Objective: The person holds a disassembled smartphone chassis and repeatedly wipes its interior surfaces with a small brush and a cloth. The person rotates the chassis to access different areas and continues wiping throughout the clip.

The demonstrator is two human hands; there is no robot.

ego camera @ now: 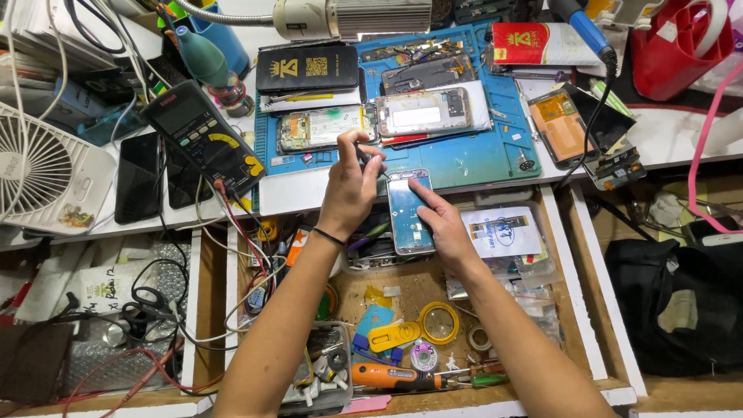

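Left hand point(352, 186) is pinched shut on a thin dark tool point(370, 159), tip angled down at the top edge of the opened phone point(410, 213). Right hand point(437, 220) grips that phone from its right side, thumb pressed across the exposed back, fingers hidden underneath. I see the phone sitting at the front edge of the worktop, half overhanging the open drawer point(402, 290), just in front of the blue repair mat point(464, 159).

On the mat: two more stripped phone frames side by side, one on the left point(319, 128) and one on the right point(422, 112), with a black flat box point(308, 68) behind them. Black multimeter point(203, 135) lies near the mat's left edge, leads trailing off the front of the worktop. White desk fan point(42, 170) at the worktop's far left. Soldering iron with blue handle point(582, 27) near the back right corner.

In the drawer: yellow tape roll point(439, 322), orange screwdriver point(395, 377) along its front edge, and a clear bag with a white label point(505, 232) right of my right hand.
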